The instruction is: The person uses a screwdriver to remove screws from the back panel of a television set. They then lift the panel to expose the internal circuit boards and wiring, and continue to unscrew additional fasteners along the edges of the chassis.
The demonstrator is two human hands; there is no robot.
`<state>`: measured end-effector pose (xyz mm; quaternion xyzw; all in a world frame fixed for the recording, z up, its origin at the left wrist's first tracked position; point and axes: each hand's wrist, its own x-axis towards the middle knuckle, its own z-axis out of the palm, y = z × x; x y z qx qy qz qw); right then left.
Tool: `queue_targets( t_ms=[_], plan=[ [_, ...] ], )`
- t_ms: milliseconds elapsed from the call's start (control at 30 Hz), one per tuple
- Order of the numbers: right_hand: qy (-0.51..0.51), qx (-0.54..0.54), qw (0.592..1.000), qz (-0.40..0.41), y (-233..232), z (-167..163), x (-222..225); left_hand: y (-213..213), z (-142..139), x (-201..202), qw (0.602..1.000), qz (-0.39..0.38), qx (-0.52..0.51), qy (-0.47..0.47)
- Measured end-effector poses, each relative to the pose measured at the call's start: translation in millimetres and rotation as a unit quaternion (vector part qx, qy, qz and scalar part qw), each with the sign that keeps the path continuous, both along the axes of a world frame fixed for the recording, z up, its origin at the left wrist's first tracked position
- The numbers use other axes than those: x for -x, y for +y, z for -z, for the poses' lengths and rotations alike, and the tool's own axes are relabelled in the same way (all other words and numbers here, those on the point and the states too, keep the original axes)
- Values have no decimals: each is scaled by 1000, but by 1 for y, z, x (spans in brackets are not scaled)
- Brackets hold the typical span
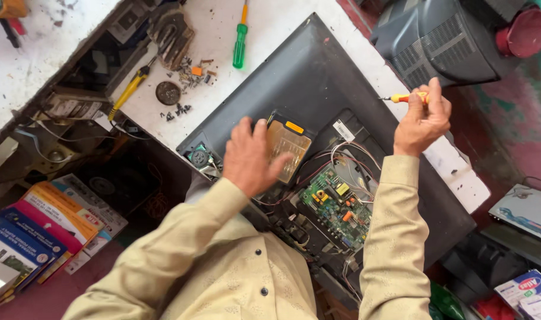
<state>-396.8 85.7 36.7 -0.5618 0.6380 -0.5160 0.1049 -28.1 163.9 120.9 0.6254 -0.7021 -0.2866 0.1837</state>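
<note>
Three screwdrivers (239, 37) are counted around the opened television (318, 77); two circuit boards (335, 204) are seen inside it.

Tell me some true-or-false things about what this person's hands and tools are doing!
1. The right hand holds a small orange-handled screwdriver. True.
2. The left hand holds a hammer. False: it rests on the amber translucent board inside the opened dark grey flat television back.
3. A green-handled screwdriver lies on the white worktable. True.
4. The green circuit board lies on the floor. False: it sits inside the television back.
</note>
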Motion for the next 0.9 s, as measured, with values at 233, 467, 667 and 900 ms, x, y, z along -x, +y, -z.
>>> queue_targets(
  t_ms=[233, 467, 667, 900],
  plan=[
    [23, -19, 999, -32, -1, -7, -17, -2, -19, 40, 982, 9, -98, -160],
    [120, -31, 992, 5, -1, -11, -25, -31, -15, -12, 994, -70, -34, -77],
    [163, -42, 984, 58, 3, -8, -25, -161, 10, -120, 942, -213, 155, -206],
    [-25, -14, 999, -27, -10, -10, -34, -263, 16, -210, 961, -226, 26, -160]
  ],
)
